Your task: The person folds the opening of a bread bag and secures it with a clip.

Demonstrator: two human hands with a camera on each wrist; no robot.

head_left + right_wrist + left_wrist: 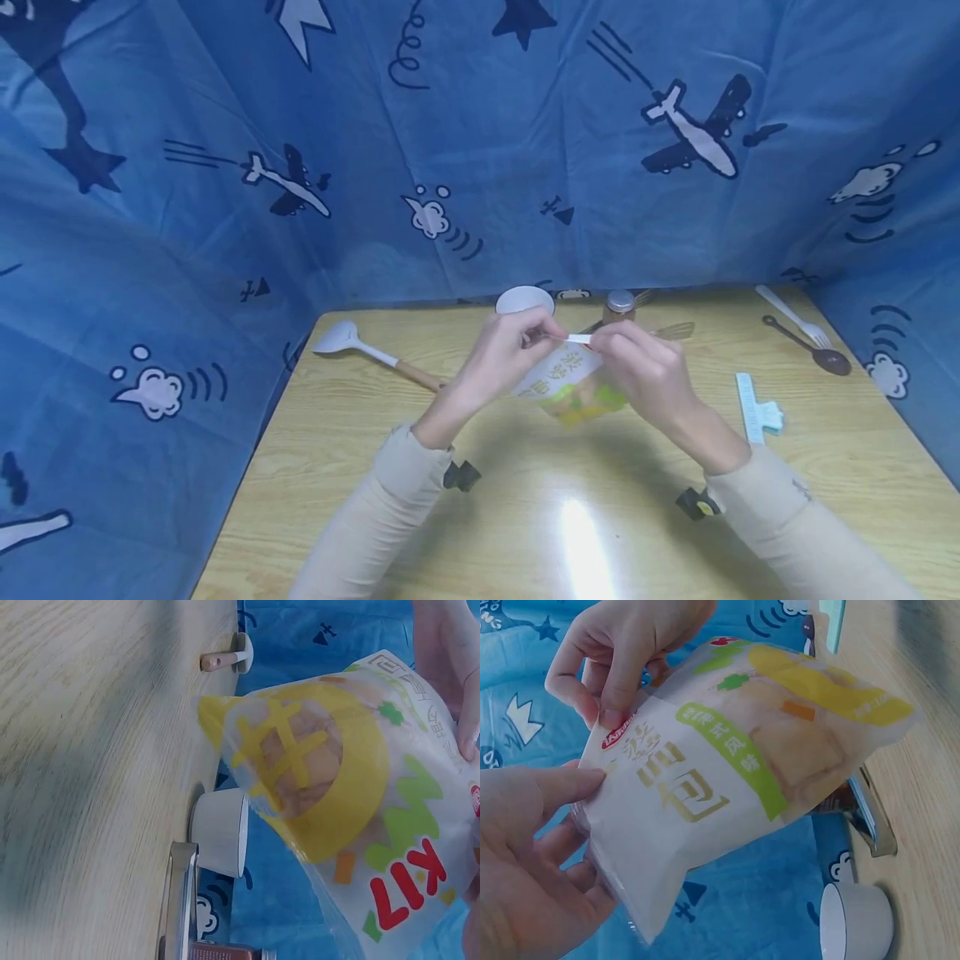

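Both hands are raised over the middle of the table with a plastic bread bag [577, 392] between them. The bag is white along its top, with gold lettering, and yellow and green lower down; pale bread pieces show through its clear part in the left wrist view. My left hand [498, 354] pinches one side of the top edge between thumb and fingers. My right hand [652, 371] pinches the same edge a short way along, the fingertips close to the left ones. In the right wrist view the bag's other face [322, 772] shows a large yellow ring and red print.
A white bowl [525, 300] and a lidded jar [620, 305] stand at the back, with metal tongs [871, 810] by them. To the left lies a white spatula [341, 337] with wooden handle. At right are a white fork [795, 315], a dark spoon [828, 360] and a light-blue clip [752, 408].
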